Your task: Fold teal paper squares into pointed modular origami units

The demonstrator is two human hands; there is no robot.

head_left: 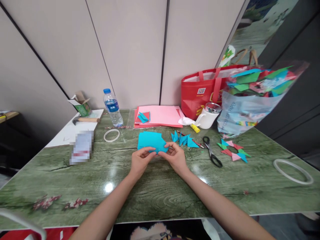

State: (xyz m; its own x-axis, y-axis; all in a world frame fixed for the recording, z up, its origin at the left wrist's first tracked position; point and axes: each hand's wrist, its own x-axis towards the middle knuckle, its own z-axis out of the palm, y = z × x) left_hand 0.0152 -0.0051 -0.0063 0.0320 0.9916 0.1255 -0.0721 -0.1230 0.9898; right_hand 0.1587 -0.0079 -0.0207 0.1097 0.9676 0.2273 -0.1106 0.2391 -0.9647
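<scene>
Between the fingertips of both hands is a blue sheet of paper. My left hand pinches its left lower edge, and my right hand pinches the right side, thumbs almost meeting at the bottom. Behind it, flat on the table, lie more blue paper sheets; the held sheet overlaps them, so its full outline is hard to tell. Several folded blue paper pieces rest just beyond my right hand. Farther right are scissors with black handles and a multicoloured folded-paper ring.
Pink and red paper lies at the back, near a water bottle. A white mug, red bag and plastic bag of folded paper stand at right. A hammer, tape roll and white ring also lie there.
</scene>
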